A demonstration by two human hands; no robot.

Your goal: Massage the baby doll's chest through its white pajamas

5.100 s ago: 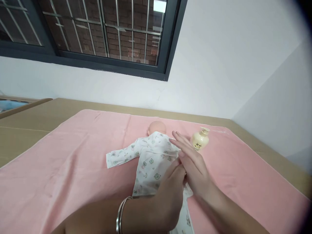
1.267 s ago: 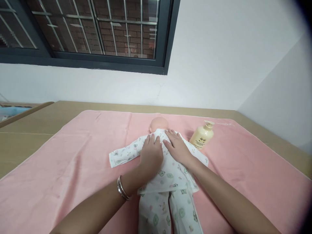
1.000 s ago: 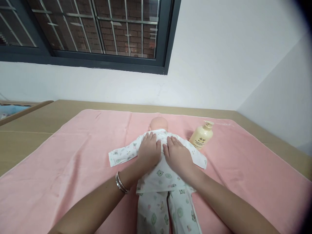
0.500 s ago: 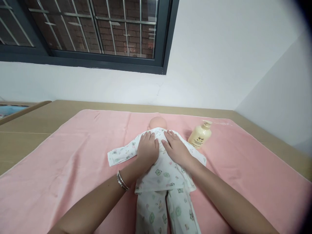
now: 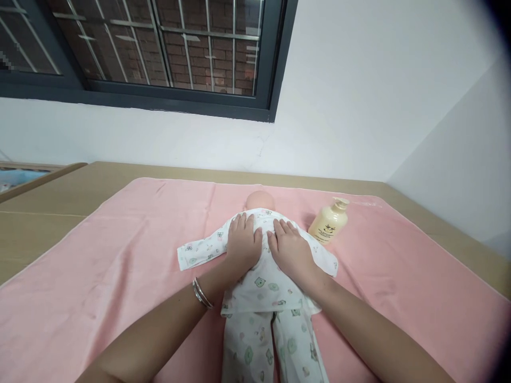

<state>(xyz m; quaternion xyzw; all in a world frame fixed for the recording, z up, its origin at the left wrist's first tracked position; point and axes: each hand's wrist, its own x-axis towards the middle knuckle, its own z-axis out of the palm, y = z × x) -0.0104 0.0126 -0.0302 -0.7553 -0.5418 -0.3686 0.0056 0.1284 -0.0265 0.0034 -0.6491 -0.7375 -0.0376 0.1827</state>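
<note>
A baby doll (image 5: 260, 200) in a white printed top (image 5: 266, 290) and matching trousers (image 5: 249, 346) lies with its head away from me. No face shows on the bald head. My left hand (image 5: 243, 243) rests flat on the left side of the upper part of the top, fingers stretched out. On the right side, my right hand (image 5: 290, 249) lies flat on the cloth too, its fingers pointing away. Neither hand grips anything. The doll's sleeves spread out to both sides, and any hands of the doll are hidden.
A pale yellow pump bottle (image 5: 329, 221) stands tilted in view, right of the doll. Beneath everything spreads a pink sheet (image 5: 151, 255) over a wooden surface (image 5: 48, 213). A white wall (image 5: 331, 106) and a dark-framed window (image 5: 179, 101) are behind.
My right hand has slid slightly down the top, towards me. My left hand stays nearly in place. The view has shifted very slightly; the doll and bottle lie as before.
</note>
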